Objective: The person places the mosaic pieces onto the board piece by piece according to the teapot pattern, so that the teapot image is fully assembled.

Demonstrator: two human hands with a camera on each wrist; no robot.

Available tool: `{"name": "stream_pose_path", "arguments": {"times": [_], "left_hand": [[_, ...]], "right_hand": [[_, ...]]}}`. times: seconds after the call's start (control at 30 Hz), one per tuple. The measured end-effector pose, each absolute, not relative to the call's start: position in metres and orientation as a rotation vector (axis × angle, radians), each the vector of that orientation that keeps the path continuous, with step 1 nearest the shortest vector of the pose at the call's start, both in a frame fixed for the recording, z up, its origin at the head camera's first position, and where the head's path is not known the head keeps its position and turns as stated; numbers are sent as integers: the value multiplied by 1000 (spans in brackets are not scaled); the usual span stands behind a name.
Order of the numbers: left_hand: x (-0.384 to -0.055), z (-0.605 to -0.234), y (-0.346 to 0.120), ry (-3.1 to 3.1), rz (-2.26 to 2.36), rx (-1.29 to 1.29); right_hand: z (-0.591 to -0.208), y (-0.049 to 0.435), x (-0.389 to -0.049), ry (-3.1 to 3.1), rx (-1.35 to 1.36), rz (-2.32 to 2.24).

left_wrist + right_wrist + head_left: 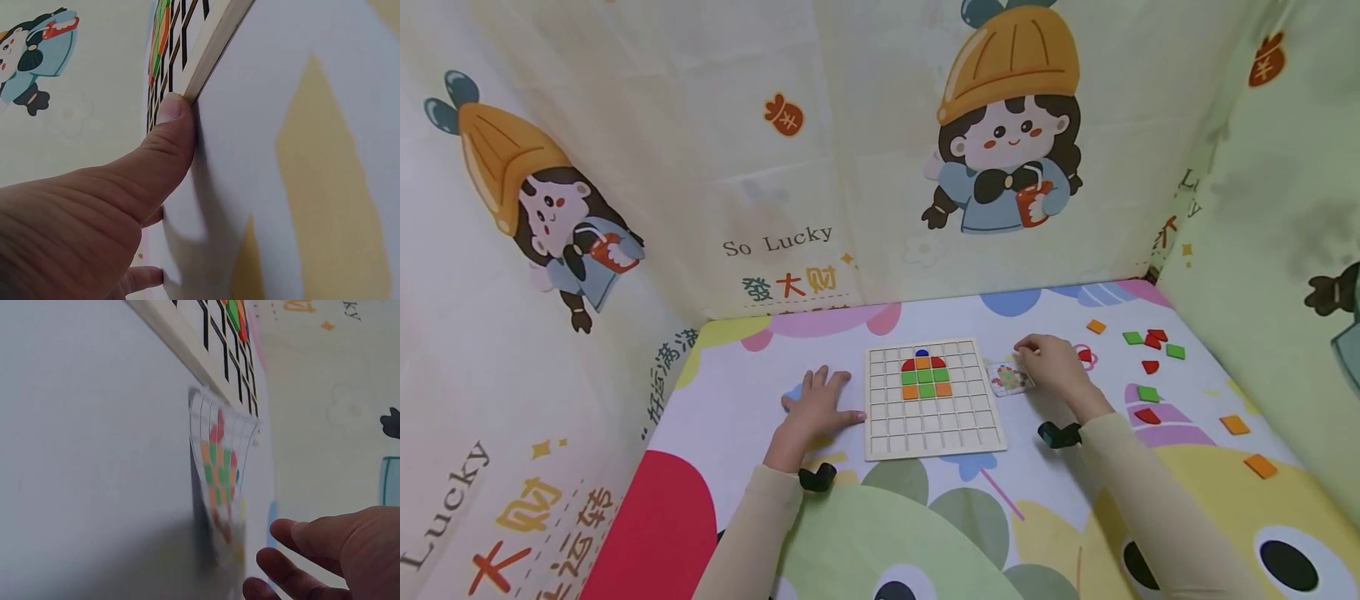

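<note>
My left hand (816,408) lies on the table with its fingers spread. Its thumb touches the left edge of a pale wooden grid board (928,437). Coloured pieces sit in the board's upper middle: a blue round one (922,353), red curved ones (908,365), and several green and orange squares (927,376). Just right of the board is a small printed pattern card (1004,380), which looks bowed in the right wrist view. Loosely curled, my right hand (1054,367) hovers by the card's right end; a gap shows between its fingertips (272,557) and the card.
Loose pieces lie on the table's right side, among them a green square (1147,394), a red curved piece (1147,416) and an orange square (1235,425). A printed cloth (880,542) covers the table. Patterned curtains (865,167) stand behind and at both sides.
</note>
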State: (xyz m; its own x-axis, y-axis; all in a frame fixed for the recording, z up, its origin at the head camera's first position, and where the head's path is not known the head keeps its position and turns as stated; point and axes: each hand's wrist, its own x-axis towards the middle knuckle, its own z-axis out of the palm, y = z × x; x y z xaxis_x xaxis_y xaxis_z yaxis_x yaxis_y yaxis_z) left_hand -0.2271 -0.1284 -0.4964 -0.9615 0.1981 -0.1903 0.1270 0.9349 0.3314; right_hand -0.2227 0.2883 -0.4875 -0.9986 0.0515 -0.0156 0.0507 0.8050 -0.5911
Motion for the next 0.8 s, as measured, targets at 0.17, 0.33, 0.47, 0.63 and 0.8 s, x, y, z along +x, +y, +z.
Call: {"name": "stream_pose_path", "arguments": {"times": [0.17, 0.33, 0.47, 0.63, 0.8], "left_hand": [[-227, -499, -128, 2873, 469, 240], [-228, -498, -129, 2869, 467, 241], [-228, -497, -129, 2870, 448, 249], [-228, -496, -129, 2866, 461, 236], [-228, -497, -129, 2873, 474, 242]], "right_hand": [[-477, 314, -202, -3067, -137, 872], [-472, 345, -175, -3210, -126, 736], [-474, 359, -154, -3240, -155, 721], [-480, 365, -138, -3196, -148, 732], [-484, 373, -126, -3090, -199, 583]]}}
